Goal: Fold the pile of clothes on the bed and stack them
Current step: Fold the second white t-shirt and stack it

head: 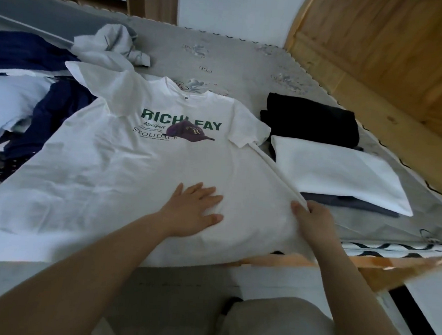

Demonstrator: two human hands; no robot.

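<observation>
T-shirt [142, 162] collar away from us | right hand [312, 219] pinches its right edge | left hand [196, 210] flat, pressing the middle

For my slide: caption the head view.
Left hand flattens printed white T-shirt; right hand pinches its edge.

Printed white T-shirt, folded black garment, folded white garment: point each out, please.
printed white T-shirt [126, 166], head view, plain chest area below the lettering
folded black garment [313, 121], head view, middle of its top face
folded white garment [338, 172], head view, centre of its top
</observation>
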